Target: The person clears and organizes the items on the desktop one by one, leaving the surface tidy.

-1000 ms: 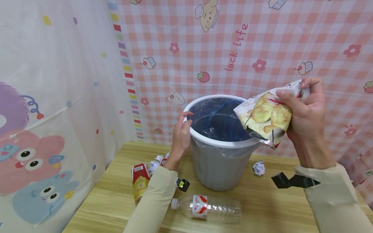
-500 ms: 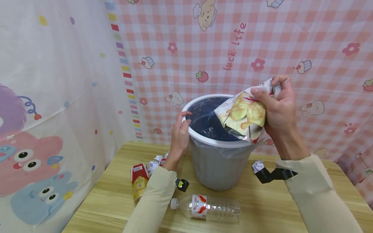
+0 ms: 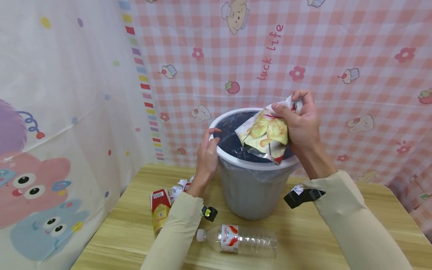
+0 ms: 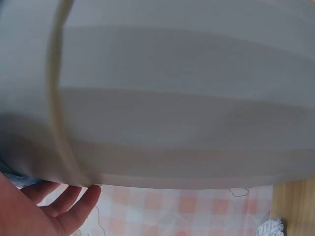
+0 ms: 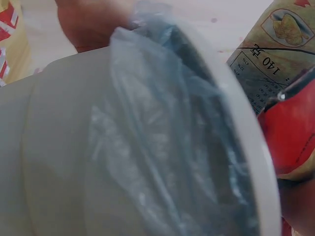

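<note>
A grey trash can (image 3: 251,191) with a white rim and a thin plastic liner (image 5: 152,132) stands upright on the table. My left hand (image 3: 207,153) grips its rim on the left side; in the left wrist view, some fingers (image 4: 81,209) of it bend against the outer wall. My right hand (image 3: 303,123) pinches a crumpled chip bag (image 3: 268,131) by its top corner. The bag, printed with potato chips, hangs tilted over the can's mouth, its lower edge near the front right of the rim. In the right wrist view the bag (image 5: 270,54) shows beside the rim. The can's bottom is hidden.
On the wooden table (image 3: 324,240), a clear plastic bottle (image 3: 249,242) lies in front of the can. A red and gold carton (image 3: 160,210) and crumpled paper (image 3: 177,190) lie left, partly behind the left arm. Another paper ball (image 3: 298,188) is right, partly hidden by the wrist camera.
My right hand has carried the chip bag leftward, from the can's right edge to over its mouth. The left hand has stayed on the rim.
</note>
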The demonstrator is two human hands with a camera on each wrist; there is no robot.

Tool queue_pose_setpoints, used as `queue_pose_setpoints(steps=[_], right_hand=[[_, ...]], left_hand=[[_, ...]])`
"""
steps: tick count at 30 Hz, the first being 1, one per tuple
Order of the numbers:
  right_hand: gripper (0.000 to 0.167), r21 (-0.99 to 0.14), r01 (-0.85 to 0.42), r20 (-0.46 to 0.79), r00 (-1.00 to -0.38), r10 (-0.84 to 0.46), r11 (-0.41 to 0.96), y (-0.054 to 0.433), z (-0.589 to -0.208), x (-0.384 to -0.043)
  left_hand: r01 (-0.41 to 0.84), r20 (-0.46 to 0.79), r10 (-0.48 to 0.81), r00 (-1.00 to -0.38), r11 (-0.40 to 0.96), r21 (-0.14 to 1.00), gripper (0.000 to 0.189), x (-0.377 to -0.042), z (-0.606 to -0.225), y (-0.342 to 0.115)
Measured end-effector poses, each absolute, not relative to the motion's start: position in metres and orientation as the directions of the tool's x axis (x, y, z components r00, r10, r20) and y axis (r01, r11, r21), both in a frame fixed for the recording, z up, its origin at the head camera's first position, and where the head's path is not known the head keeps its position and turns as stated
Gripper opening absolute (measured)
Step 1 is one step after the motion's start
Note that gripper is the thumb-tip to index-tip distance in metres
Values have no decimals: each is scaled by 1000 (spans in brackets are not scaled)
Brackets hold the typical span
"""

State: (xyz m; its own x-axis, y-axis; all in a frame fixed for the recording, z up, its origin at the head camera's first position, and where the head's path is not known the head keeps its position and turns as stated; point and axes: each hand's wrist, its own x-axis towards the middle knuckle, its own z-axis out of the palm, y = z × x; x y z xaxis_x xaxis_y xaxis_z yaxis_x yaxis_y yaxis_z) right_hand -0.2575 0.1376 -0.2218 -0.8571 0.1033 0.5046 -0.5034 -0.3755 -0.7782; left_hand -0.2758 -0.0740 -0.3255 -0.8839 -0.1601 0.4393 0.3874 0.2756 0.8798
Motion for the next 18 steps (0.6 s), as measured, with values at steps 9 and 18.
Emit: queue_pose_setpoints(steps=[9, 18], right_hand=[[30, -811, -476, 473, -876, 99, -341, 129, -232, -270], [32, -871, -382, 383, -922, 60, -308, 131, -239, -271]], left_hand=[[387, 441, -171, -881, 277, 880, 33, -278, -325, -75], [398, 453, -175, -874, 276, 875, 34, -277, -326, -74]])
